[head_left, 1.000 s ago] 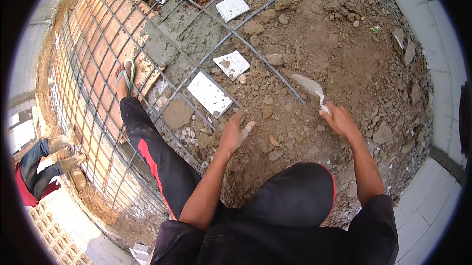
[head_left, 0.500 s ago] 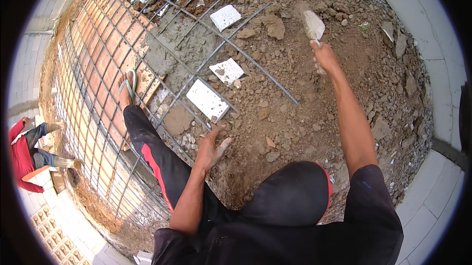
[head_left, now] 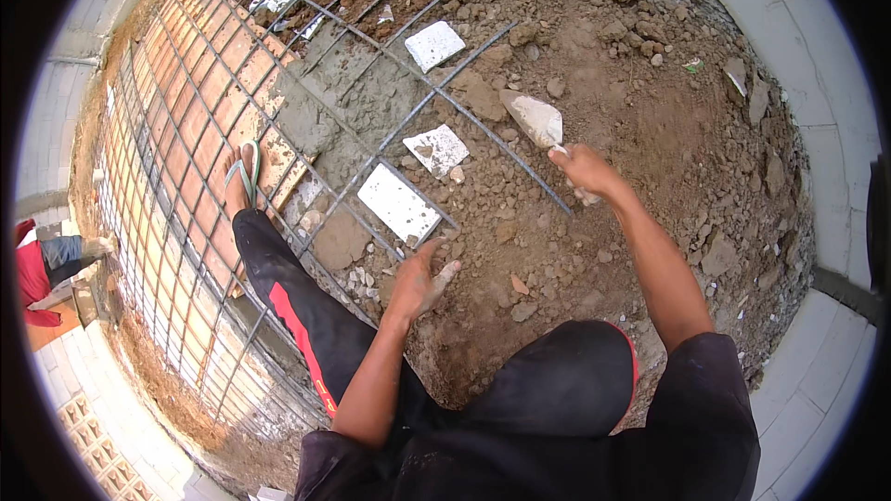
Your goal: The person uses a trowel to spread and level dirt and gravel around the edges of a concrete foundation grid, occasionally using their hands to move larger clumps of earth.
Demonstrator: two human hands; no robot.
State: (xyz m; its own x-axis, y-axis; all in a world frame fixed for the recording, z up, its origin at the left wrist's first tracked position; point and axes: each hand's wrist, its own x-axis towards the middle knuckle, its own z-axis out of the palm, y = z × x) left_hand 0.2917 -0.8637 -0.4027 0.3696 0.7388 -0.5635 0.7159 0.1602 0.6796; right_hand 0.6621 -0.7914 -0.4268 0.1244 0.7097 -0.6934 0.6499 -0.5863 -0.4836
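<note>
"Loose brown soil (head_left: 705, 148) fills much of the head view, with rods (head_left: 434, 89) crossing at the left over wet cement (head_left: 385, 97). Where's the trowel (head_left: 535, 117)?"

"In the right hand (head_left: 587, 173), over the soil, just to the right of one rod. Its blade points up and to the left; whether it touches the soil I can't tell."

"And the grip?"

"Fingers wrapped round the handle, close behind the blade. I'd say that's the place to hold it — the blade looks like thin, stiff metal, and the whole tool should be light enough for one hand."

"Slippery?"

"Perhaps. The blade looks coated in something pale, so I'd expect it gritty if dry, slick if wet. It shouldn't break, but the edge might scrape, so keep off it."

"What about the left hand (head_left: 422, 283)?"

"Loose, fingers spread, nothing in it that I can see. It hangs just beside the near corner of a white slab (head_left: 397, 202) — contact, I can't tell."

"How would that handle?"

"Stiff, I'd guess. If it's foam, light and apt to crumble at the corners; if tile, heavier and brittle. I'd take it by two opposite edges."
</note>
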